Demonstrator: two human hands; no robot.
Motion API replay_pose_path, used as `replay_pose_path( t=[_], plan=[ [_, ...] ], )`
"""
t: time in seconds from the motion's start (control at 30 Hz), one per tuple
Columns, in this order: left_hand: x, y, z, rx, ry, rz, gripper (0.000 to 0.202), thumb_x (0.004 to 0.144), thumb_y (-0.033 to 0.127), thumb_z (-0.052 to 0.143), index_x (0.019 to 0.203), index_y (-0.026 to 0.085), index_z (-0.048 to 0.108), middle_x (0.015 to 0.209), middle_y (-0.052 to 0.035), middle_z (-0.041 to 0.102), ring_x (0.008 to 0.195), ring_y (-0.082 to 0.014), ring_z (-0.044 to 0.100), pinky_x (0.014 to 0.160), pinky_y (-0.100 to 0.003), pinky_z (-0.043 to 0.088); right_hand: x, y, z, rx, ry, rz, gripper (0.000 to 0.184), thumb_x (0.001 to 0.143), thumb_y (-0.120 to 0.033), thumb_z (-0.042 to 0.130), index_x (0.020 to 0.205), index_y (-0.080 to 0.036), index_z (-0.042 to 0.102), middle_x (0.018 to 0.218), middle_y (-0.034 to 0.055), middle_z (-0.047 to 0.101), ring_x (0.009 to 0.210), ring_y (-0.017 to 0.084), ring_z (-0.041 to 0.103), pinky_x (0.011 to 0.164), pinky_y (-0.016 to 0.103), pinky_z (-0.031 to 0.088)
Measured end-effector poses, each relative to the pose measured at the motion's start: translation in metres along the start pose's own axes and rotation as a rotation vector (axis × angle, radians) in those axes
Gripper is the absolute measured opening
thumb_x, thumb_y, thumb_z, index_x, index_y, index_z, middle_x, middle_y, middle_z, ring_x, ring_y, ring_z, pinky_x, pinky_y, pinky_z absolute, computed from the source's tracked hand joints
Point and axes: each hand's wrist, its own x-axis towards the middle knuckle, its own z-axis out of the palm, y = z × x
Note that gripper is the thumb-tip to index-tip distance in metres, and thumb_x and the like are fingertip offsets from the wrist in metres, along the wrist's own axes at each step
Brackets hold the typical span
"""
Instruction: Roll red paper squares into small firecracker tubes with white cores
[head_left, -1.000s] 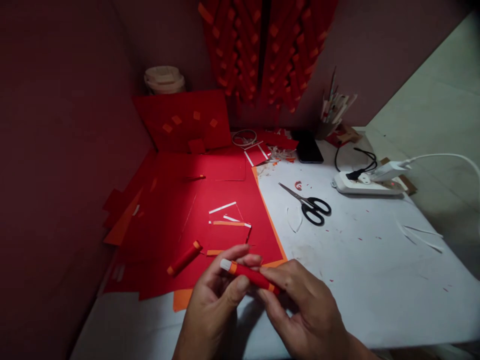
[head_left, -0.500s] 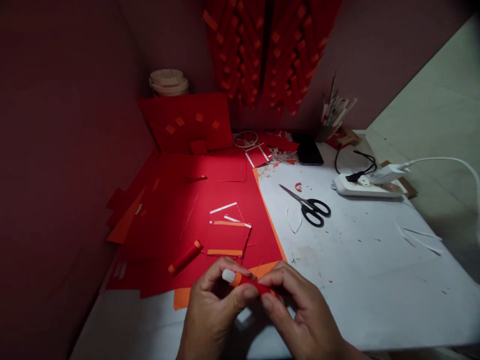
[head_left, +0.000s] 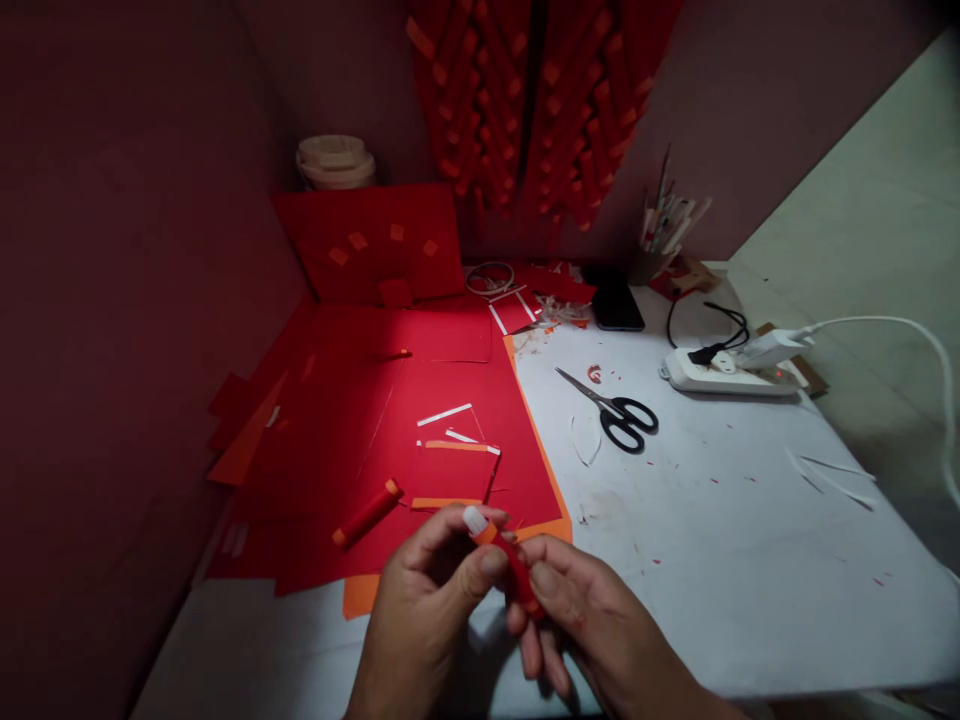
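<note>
A dark red wall [head_left: 112, 300] closes the left side. Large red paper sheets [head_left: 420, 400] cover the left half of the white bench [head_left: 750, 560]. On them lies a rolled red paper tube with orange ends [head_left: 367, 513], seemingly complete, and near it a flat red paper piece with orange strips [head_left: 454, 475], not yet rolled. By the front edge, the left hand [head_left: 427, 610] has its fingers clamped on the upper end of a red paper roll with an orange band and white tip [head_left: 510, 565], held tilted above the bench. The right hand [head_left: 592, 630] pinches its lower end. This roll looks nearly formed. Further right rest black-handled scissors [head_left: 619, 415] and a white power strip [head_left: 724, 375]. A hanging of many red paper tubes [head_left: 525, 100] covers the back wall.
</note>
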Motion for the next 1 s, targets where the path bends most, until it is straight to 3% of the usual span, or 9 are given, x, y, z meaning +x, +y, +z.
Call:
replay_pose_path(
  t=[0.1,0.3,0.43,0.63,0.77,0.9,1.0],
  plan=[
    [0.0023,-0.0001,0.0022,-0.046,0.004,0.034,0.026,0.069,0.034,0.087,0.079,0.020,0.067,0.068,0.0026,0.067,0.058,-0.0134,0.062,0.059,-0.024,0.050,-0.0013,-0.0035,0.0024,-0.112,0.094,-0.032,0.050,0.083,-0.065,0.065,0.096,-0.017,0.057,0.067,-0.0032,0.058,0.046,0.005,0.045,0.043,0.016,0.034],
    [0.0001,-0.0023,-0.0026,0.057,0.003,-0.019,0.030,0.082,0.039,0.076,0.106,0.022,0.073,0.079,-0.0021,0.075,0.075,-0.0148,0.066,0.069,-0.022,0.048,-0.0027,-0.0033,0.0016,-0.064,0.004,-0.016,0.049,0.090,-0.065,0.055,0.085,-0.017,0.053,0.066,-0.0023,0.059,0.042,0.004,0.048,0.039,0.015,0.031],
    [-0.0019,-0.0047,-0.0024,0.003,0.000,-0.053,0.026,0.086,0.040,0.071,0.104,0.021,0.072,0.065,-0.0002,0.070,0.060,-0.0134,0.063,0.059,-0.022,0.047,-0.0020,-0.0020,0.0014,-0.056,-0.022,-0.016,0.049,0.091,-0.066,0.054,0.086,-0.017,0.052,0.067,-0.0029,0.058,0.042,0.003,0.048,0.038,0.014,0.030],
    [-0.0039,-0.0063,0.0034,-0.163,-0.094,-0.093,0.022,0.090,0.037,0.067,0.104,0.021,0.070,0.061,0.0002,0.065,0.050,-0.0139,0.060,0.049,-0.023,0.047,-0.0025,-0.0032,0.0029,-0.210,0.004,-0.052,0.053,0.089,-0.070,0.053,0.088,-0.017,0.053,0.066,-0.0035,0.055,0.045,0.004,0.047,0.040,0.014,0.033],
    [-0.0016,-0.0028,0.0013,-0.022,0.003,-0.049,0.028,0.084,0.038,0.073,0.104,0.019,0.072,0.075,-0.0039,0.071,0.067,-0.0170,0.065,0.061,-0.025,0.052,-0.0020,-0.0032,0.0024,-0.098,-0.052,-0.014,0.049,0.091,-0.065,0.053,0.083,-0.017,0.051,0.061,-0.0052,0.054,0.039,0.002,0.040,0.038,0.013,0.030],
    [0.0006,-0.0006,0.0008,0.000,-0.050,-0.031,0.040,0.083,0.039,0.075,0.119,0.025,0.067,0.099,-0.0069,0.075,0.087,-0.0216,0.069,0.075,-0.030,0.054,0.0005,-0.0016,0.0028,0.033,-0.093,0.068,0.050,0.090,-0.067,0.053,0.088,-0.017,0.052,0.065,-0.0031,0.057,0.040,0.003,0.047,0.036,0.013,0.030],
    [0.0008,-0.0009,0.0022,-0.051,-0.077,-0.037,0.029,0.081,0.035,0.077,0.106,0.023,0.071,0.094,-0.0068,0.075,0.087,-0.0225,0.069,0.075,-0.031,0.054,0.0004,0.0000,0.0033,-0.044,-0.089,0.045,0.051,0.092,-0.067,0.047,0.095,-0.016,0.055,0.069,-0.0003,0.059,0.043,0.006,0.053,0.038,0.015,0.036]
  ],
)
